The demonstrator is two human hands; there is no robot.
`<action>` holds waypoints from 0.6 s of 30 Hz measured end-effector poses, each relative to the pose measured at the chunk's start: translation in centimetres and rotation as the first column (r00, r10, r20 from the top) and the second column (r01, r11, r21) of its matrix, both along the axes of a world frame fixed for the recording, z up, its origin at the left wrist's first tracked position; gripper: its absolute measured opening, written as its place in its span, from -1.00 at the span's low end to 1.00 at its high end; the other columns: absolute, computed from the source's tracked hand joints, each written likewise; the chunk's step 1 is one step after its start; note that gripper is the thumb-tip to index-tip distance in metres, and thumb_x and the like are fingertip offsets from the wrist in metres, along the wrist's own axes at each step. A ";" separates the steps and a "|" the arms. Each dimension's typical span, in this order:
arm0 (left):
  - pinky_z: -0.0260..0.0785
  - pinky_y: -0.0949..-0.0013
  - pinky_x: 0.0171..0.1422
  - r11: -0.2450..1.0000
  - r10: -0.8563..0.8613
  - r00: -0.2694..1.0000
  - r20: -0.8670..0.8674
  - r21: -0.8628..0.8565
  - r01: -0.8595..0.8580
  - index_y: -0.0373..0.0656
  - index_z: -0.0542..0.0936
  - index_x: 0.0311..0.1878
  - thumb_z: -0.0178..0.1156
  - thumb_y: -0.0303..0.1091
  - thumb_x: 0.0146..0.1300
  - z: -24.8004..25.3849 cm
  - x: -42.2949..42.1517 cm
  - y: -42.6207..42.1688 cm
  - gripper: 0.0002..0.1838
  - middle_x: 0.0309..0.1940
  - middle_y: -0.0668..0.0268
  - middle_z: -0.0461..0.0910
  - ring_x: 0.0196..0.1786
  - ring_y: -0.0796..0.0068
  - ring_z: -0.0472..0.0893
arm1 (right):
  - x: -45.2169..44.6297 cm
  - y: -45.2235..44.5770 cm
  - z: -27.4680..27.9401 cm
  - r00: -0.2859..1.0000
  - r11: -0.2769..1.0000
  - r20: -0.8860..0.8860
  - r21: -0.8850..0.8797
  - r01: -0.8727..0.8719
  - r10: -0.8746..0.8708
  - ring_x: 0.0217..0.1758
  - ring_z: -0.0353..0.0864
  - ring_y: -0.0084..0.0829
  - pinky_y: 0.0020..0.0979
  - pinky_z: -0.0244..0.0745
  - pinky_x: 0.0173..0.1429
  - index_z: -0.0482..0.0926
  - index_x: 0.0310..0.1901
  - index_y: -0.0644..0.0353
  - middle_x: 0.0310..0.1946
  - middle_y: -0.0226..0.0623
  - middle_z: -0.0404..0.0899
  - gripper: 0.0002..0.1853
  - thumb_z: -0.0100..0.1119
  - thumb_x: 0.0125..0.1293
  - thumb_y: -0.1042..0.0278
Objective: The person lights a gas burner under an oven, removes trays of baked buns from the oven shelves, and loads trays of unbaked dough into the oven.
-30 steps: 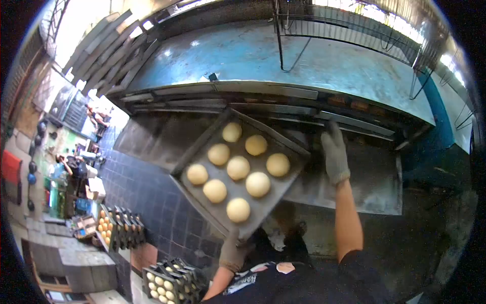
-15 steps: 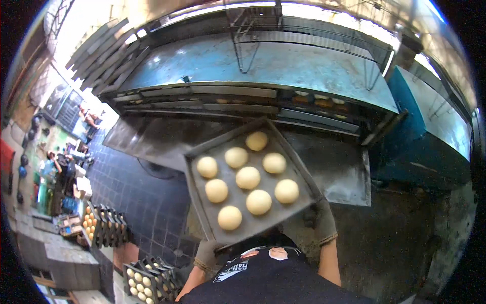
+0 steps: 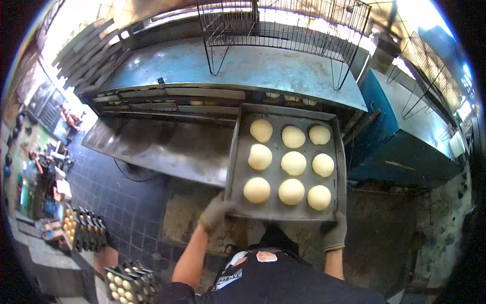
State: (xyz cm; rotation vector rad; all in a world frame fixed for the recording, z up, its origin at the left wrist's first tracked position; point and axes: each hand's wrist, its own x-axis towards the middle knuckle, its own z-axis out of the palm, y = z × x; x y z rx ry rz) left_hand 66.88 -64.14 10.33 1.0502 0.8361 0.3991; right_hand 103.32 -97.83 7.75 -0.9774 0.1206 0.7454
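A dark metal baking tray with several round, pale dough balls in rows is held in front of me, its far side at the oven front. My left hand, in a grey work glove, grips its near left corner. At the near right corner my right hand, gloved too, is closed on the edge. The fingers under the tray are hidden. Behind the tray is a wide oven with low slots, where more pale rounds show.
A metal shelf juts from the oven front, left of the tray. Wire racks stand on the oven top. A blue cabinet is at right. Stacked trays of dough stand lower left, and people are far left.
The tray has turned from a slant to nearly square with the oven and moved right and forward, closer to the slots. Both hands have kept hold of it.
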 end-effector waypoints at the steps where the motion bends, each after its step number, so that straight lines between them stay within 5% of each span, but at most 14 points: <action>1: 0.67 0.25 0.32 1.000 0.027 0.997 0.068 0.014 -0.028 -0.33 0.72 0.46 0.52 -0.25 0.48 0.6 1.1 0.6 -0.43 0.23 0.26 0.84 0.15 0.38 0.80 | 0.9 0.6 -0.1 1.000 1.000 0.006 -0.005 -0.013 0.013 0.24 0.79 -0.18 -0.05 0.66 0.41 0.78 0.25 0.20 0.15 -0.21 0.83 -0.63 0.27 0.64 0.14; 8: 0.73 0.16 0.29 0.935 0.284 0.959 0.015 0.216 -0.281 -0.27 0.79 0.29 0.34 -0.11 0.69 -0.2 10.6 9.5 -0.59 0.07 0.23 0.87 0.05 0.37 0.84 | 6.7 11.9 4.8 1.000 0.991 0.013 0.132 0.000 -0.001 0.21 0.80 -0.24 -0.11 0.75 0.17 0.80 0.22 0.22 0.13 -0.21 0.84 -0.62 0.24 0.68 0.11; 11: 0.73 0.13 0.26 0.910 0.403 0.893 0.198 0.016 -0.415 -0.16 0.80 0.27 0.32 -0.07 0.70 1.5 15.0 11.3 -0.62 0.07 0.26 0.87 0.07 0.36 0.83 | 10.9 15.9 4.7 0.995 0.978 -0.003 0.185 -0.095 0.097 0.32 0.81 -0.24 -0.13 0.70 0.45 0.82 0.32 0.19 0.24 -0.20 0.85 -0.56 0.35 0.56 0.14; 13: 0.72 0.14 0.24 0.862 0.506 0.833 0.225 -0.160 -0.481 -0.10 0.81 0.25 0.29 -0.08 0.71 2.0 17.3 12.5 -0.66 0.02 0.24 0.86 0.04 0.30 0.82 | 14.1 19.0 4.1 0.992 0.979 -0.008 0.164 -0.123 0.126 0.30 0.80 -0.27 -0.14 0.70 0.45 0.78 0.38 0.20 0.31 -0.20 0.82 -0.50 0.38 0.55 0.09; 14: 0.73 0.10 0.19 0.876 0.482 0.815 0.323 -0.145 -0.461 -0.06 0.71 0.40 0.30 -0.14 0.71 2.7 17.8 12.6 -0.64 0.11 0.23 0.83 0.05 0.24 0.81 | 15.5 21.0 4.0 0.999 0.999 -0.021 -0.010 -0.042 0.041 0.27 0.79 -0.28 -0.13 0.70 0.41 0.77 0.38 0.19 0.30 -0.22 0.82 -0.49 0.39 0.56 0.06; 17: 0.73 0.07 0.12 0.831 0.553 0.757 0.349 -0.166 -0.530 -0.03 0.53 0.60 0.33 -0.20 0.69 5.2 18.6 10.1 -0.48 0.21 0.26 0.78 0.07 0.20 0.80 | 19.5 25.2 3.7 0.999 0.999 0.018 -0.011 -0.050 0.050 0.20 0.75 -0.23 -0.06 0.66 0.35 0.68 0.48 0.14 0.37 -0.22 0.75 -0.42 0.36 0.61 -0.03; 18: 0.72 0.05 0.07 0.816 0.574 0.748 0.333 -0.159 -0.556 0.03 0.35 0.75 0.38 -0.22 0.66 5.8 18.1 8.8 -0.29 0.24 0.26 0.73 0.10 0.18 0.80 | 20.6 27.0 4.4 1.000 1.000 -0.015 -0.010 0.007 -0.007 -0.12 0.73 -0.30 -0.21 0.64 -0.06 0.70 0.21 0.07 0.02 -0.28 0.73 -0.63 0.34 0.66 -0.02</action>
